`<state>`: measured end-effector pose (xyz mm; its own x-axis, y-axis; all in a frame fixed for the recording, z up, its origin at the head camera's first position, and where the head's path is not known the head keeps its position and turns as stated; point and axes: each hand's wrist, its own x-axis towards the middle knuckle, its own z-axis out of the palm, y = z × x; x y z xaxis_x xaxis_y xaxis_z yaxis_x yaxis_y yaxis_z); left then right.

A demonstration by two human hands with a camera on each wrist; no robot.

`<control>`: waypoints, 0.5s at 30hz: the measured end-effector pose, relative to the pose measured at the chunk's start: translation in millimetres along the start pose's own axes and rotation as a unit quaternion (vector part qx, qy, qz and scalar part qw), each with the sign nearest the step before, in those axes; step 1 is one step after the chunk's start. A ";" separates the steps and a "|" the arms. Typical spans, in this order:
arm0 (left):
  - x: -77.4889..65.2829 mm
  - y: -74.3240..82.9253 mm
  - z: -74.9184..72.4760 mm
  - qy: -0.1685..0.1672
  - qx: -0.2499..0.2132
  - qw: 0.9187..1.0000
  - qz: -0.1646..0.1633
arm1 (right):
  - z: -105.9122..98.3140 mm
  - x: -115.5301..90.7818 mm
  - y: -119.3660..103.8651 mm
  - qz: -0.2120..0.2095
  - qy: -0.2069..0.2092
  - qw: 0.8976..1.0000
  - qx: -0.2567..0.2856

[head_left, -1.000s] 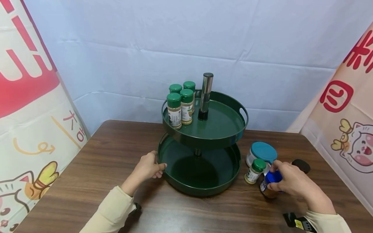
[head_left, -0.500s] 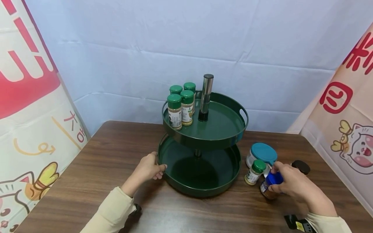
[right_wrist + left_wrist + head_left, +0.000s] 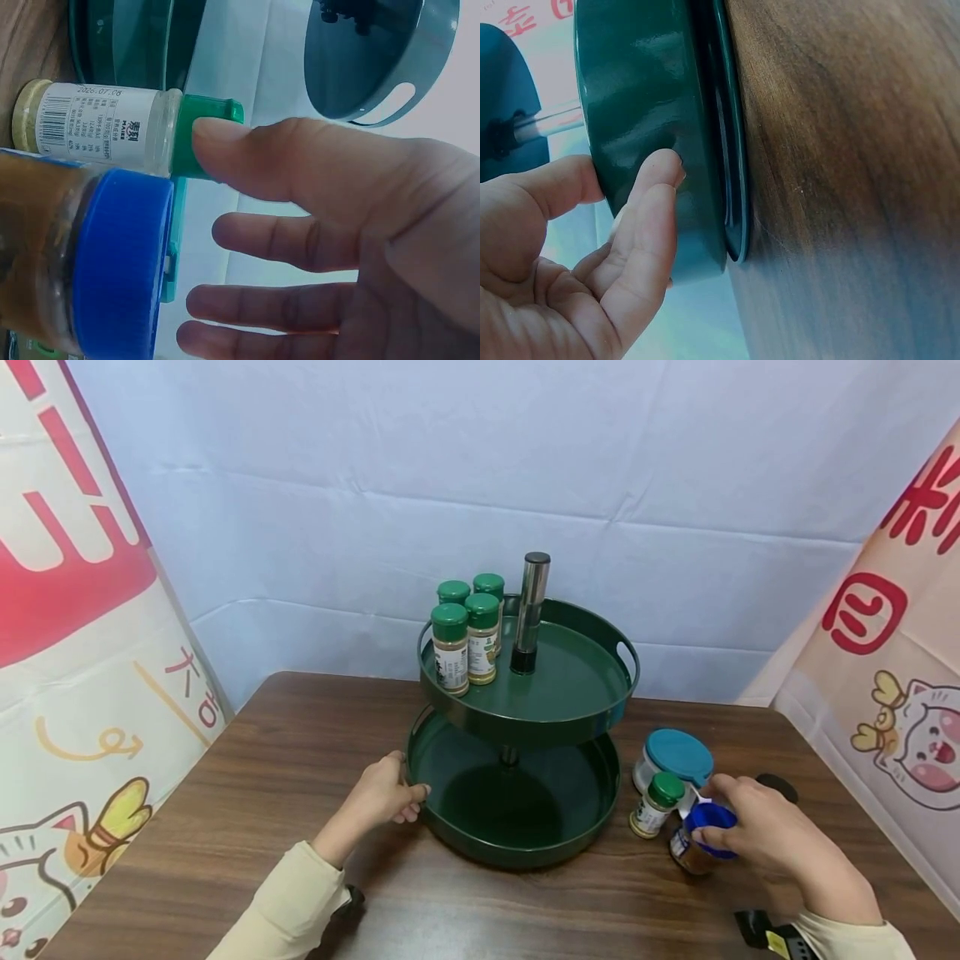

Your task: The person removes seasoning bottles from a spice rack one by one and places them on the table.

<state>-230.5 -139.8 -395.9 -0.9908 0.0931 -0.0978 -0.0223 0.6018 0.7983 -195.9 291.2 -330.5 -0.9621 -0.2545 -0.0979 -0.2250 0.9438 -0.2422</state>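
My left hand (image 3: 382, 789) grips the left side of the lower tray of a dark green two-tier turntable (image 3: 517, 857). In the left wrist view its thumb lies at the tray's edge, with fingers against the outer wall (image 3: 649, 67). My right hand (image 3: 772, 827) is beside and over a brown-filled jar with a blue lid (image 3: 692, 853). In the right wrist view its fingers (image 3: 262, 304) are extended past the blue lid (image 3: 124, 262), gripping nothing, and the thumb overlaps the cap of a green-capped spice bottle (image 3: 97, 124) behind.
Several green-capped spice bottles (image 3: 452, 656) stand on the left of the upper tray (image 3: 570, 681), near a metal post (image 3: 532, 602). A container with a teal lid (image 3: 678, 752) sits behind the jar. A black lid (image 3: 780, 787) is partly hidden by my right hand.
My right hand has moved slightly to the right off the blue lid, and more of the lid shows. The black lid is more covered. My left hand has stayed at the lower tray.
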 end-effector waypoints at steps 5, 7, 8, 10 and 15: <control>-0.2 0.7 -0.6 -0.002 -0.002 1.000 0.000 | -3.1 0.7 -5.4 -0.012 0.025 1.000 -0.003; -0.5 0.9 -1.0 -0.002 -0.001 1.000 -0.002 | -4.6 0.1 -10.2 -0.022 0.044 0.999 -0.003; -0.7 1.1 -1.0 -0.002 -0.001 1.000 -0.003 | -5.9 -0.3 -13.2 -0.029 0.056 0.998 -0.002; -1.0 1.3 -1.2 -0.003 0.000 1.000 -0.005 | -9.1 -1.1 -20.2 -0.046 0.084 0.995 -0.002; -1.6 1.0 -1.2 -0.004 0.000 1.000 -0.003 | -16.8 -2.6 -39.5 -0.098 0.162 0.982 -0.002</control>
<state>-229.1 -140.3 -394.3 -0.9895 0.0962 -0.1082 -0.0286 0.6028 0.7974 -187.1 258.1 -304.5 -0.8986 -0.3521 0.2619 -0.4112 0.8840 -0.2223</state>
